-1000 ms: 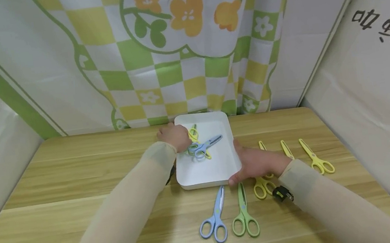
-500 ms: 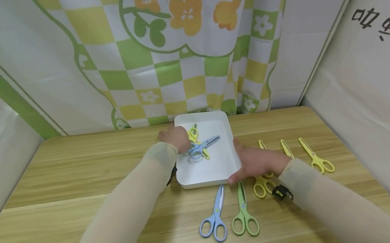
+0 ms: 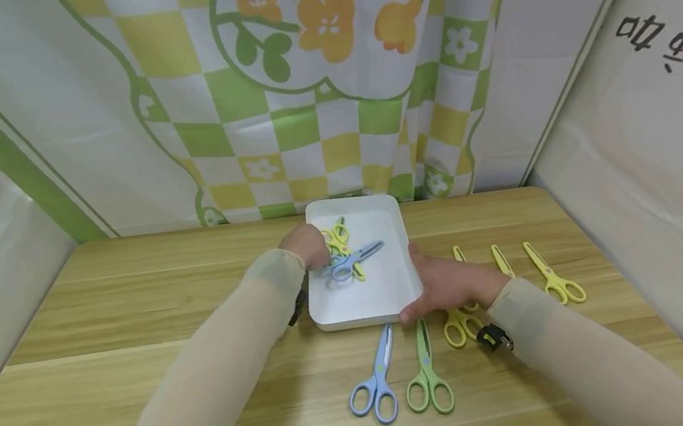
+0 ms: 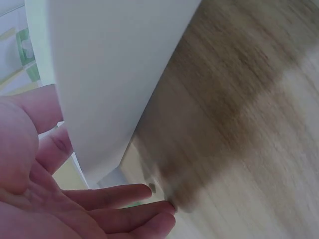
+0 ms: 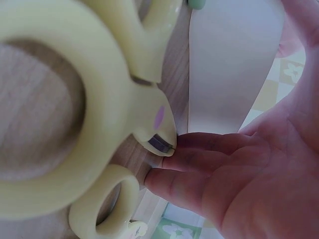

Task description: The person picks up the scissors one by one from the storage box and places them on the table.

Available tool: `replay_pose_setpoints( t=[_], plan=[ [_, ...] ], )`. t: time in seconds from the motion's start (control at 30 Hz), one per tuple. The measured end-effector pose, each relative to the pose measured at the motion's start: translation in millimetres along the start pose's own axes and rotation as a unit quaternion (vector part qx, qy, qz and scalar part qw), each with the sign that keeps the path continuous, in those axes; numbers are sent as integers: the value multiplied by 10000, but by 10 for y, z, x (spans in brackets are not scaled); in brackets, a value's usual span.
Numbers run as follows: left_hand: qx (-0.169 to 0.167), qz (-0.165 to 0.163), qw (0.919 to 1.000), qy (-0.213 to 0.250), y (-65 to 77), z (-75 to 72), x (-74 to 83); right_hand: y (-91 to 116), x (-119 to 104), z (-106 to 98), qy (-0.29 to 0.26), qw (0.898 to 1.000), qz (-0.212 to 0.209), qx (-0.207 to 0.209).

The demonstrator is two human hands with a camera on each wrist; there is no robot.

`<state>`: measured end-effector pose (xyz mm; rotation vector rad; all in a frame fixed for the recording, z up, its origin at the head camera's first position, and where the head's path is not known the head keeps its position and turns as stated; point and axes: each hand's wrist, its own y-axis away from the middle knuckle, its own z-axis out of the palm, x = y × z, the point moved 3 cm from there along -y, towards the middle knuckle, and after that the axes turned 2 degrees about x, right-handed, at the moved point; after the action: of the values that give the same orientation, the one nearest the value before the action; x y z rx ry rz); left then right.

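A white tray [image 3: 385, 301] stands at the back of the table with blue scissors [image 3: 357, 261] lying across yellow scissors [image 3: 341, 245] inside it. A bit of green shows at the far end of the yellow pair. My left hand [image 3: 305, 245] reaches over the tray's left wall and pinches the blue scissors at the handle; thumb and forefinger tips are hidden behind the wall [image 4: 119, 74], the other fingers stretched outside. My right hand [image 3: 450, 281] rests spread along the tray's right side, thumb at the near corner, fingers straight beside yellow handles [image 5: 104, 99].
In front of the tray lie more blue scissors [image 3: 376, 381] and green scissors [image 3: 427, 374]. Several yellow scissors, one pair [image 3: 553, 275] at the far right, lie around and under the right wrist. A checked curtain [image 3: 318, 137] hangs close behind the tray.
My left hand has drawn slightly left, and the blue and yellow scissors in the tray have shifted a little left with it. The right hand and the tray have stayed put.
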<state>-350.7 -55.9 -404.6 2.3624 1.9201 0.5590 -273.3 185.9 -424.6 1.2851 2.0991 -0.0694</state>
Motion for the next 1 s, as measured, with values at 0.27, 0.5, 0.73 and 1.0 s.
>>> replay_pose_setpoints(
  t=[0.27,0.5,0.73,1.0],
  plan=[
    [-118,-212,9993,297,74,4,-35,-13,-18,-9,101,9999,-29,8],
    [-183,-293,9981,502,159,-12,19,-7,-41,-7,88,9999,-109,39],
    [-271,-320,9970,657,212,9,28,1,-43,-2,79,9999,-88,43],
    [-173,-118,9965,810,264,44,-68,4,-42,-14,106,9999,17,26]
  ],
)
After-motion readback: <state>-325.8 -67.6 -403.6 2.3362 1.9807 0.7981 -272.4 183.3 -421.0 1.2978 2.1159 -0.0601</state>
